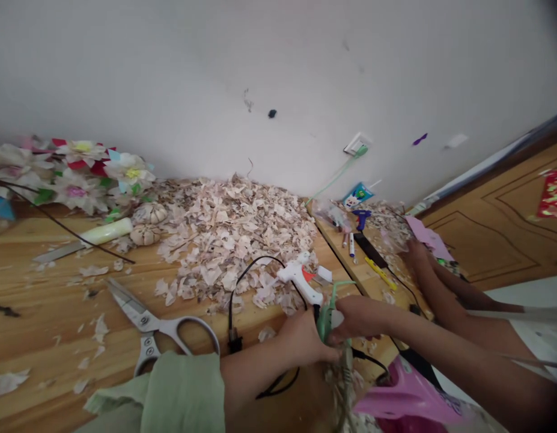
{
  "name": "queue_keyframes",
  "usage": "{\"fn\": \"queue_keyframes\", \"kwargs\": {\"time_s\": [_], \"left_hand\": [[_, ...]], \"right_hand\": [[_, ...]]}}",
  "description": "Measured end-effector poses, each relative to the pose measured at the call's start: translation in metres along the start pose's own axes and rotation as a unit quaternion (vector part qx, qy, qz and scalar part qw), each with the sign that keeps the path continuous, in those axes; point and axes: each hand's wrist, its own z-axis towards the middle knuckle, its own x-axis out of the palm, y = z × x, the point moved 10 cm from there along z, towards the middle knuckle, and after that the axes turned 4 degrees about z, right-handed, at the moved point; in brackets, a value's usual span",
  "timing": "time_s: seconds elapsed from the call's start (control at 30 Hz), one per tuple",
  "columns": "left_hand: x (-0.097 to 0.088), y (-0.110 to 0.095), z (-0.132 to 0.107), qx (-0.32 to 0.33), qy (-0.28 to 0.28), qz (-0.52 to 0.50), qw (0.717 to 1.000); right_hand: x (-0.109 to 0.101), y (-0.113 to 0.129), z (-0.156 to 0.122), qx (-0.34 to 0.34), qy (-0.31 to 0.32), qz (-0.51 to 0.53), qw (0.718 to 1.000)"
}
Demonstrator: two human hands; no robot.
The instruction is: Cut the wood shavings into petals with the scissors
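Observation:
My left hand (303,340), below a green cuff, is closed around a green piece that looks like an extension socket (325,322). My right hand (357,319) meets it from the other side, fingers bent against the same piece. A thin pale green cord (339,288) rises beside it. Just beyond my hands lies a white glue gun (300,276) with an orange trigger, its handle end near my left fingers. A black cord (232,300) loops left, ending in a black plug (235,341). Large grey-handled scissors (156,325) lie open left of my left forearm.
Garlic skins (246,222) are heaped along the wall. At left are paper-like flowers (80,174), garlic bulbs (147,231) and a knife (93,237). A green plug (362,150) sits in the wall socket. A co-worker's arms (431,282) reach in at right, above a pink plastic item (399,394).

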Motion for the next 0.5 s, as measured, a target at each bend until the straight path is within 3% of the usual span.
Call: {"fn": "queue_keyframes", "kwargs": {"time_s": [0.17, 0.33, 0.5], "left_hand": [[0.011, -0.009, -0.006, 0.075, 0.060, 0.075, 0.993], [0.010, 0.013, -0.002, -0.021, 0.022, 0.140, 0.990], [0.006, 0.012, 0.000, -0.026, 0.004, 0.146, 0.989]], "right_hand": [[0.002, 0.005, 0.000, -0.013, 0.022, -0.003, 1.000], [0.001, 0.016, -0.001, -0.020, 0.030, -0.029, 0.999], [-0.004, 0.028, -0.004, -0.031, 0.022, -0.081, 0.996]]}}
